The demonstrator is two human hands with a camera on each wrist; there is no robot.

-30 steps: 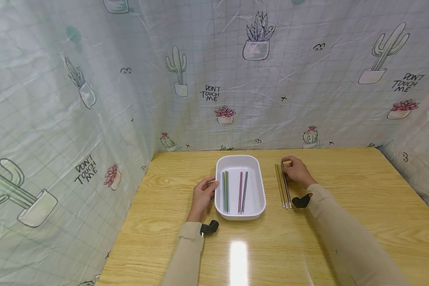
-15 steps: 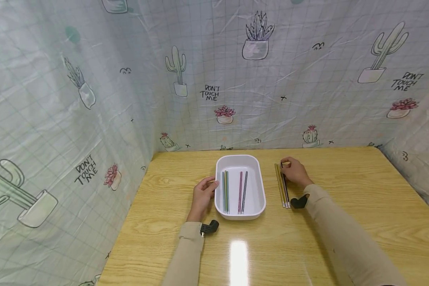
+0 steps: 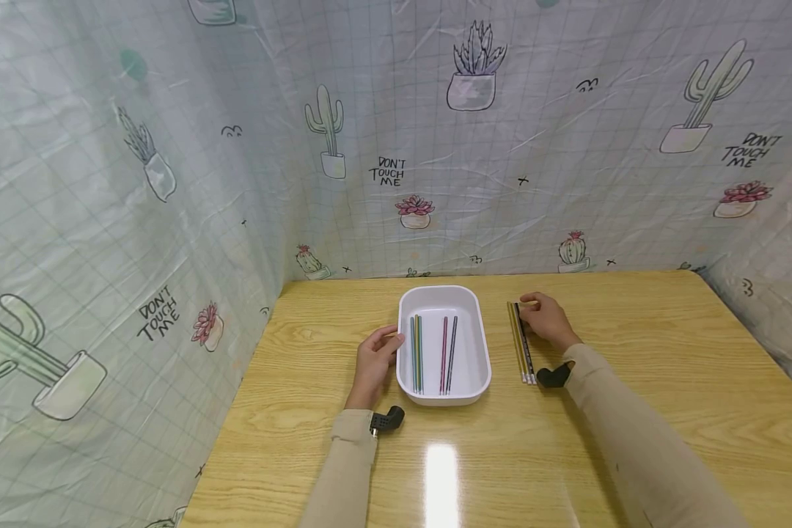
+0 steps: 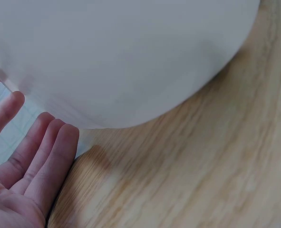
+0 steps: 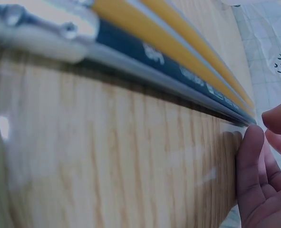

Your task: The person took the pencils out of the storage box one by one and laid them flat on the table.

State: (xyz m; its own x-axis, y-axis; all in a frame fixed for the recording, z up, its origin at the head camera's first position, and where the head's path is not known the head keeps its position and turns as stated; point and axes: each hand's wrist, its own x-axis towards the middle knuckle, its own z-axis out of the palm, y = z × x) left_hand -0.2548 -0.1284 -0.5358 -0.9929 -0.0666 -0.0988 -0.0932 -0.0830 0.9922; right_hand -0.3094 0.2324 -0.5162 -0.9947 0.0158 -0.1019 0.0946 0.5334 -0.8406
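Observation:
A white tray (image 3: pixel 444 400) stands on the table, holding a group of green and gold pencils (image 3: pixel 416 356), a red pencil (image 3: pixel 444 356) and a dark pencil (image 3: pixel 452 356). At its left side my left hand (image 3: pixel 372 359) touches the rim and outer wall with fairly straight fingers. To the tray's right, two yellow pencils (image 3: pixel 516 341) and a black pencil (image 3: pixel 524 345) lie side by side, eraser ends toward me. My right hand (image 3: pixel 546 320) is beside the black pencil's far end; in the right wrist view its thumb and fingertips (image 5: pixel 253 135) stand apart, holding nothing.
The wooden table (image 3: pixel 290 440) meets a cactus-print sheet (image 3: pixel 369 242) along its back edge, and more sheet hangs at the left and right. A black wrist camera (image 3: pixel 388 419) sits on the left wrist and another wrist camera (image 3: pixel 554 375) on the right.
The black pencil has shifted left against the yellow pencils, pushed by my right hand, whose fingertips are now off its end. My left hand and the tray have stayed put.

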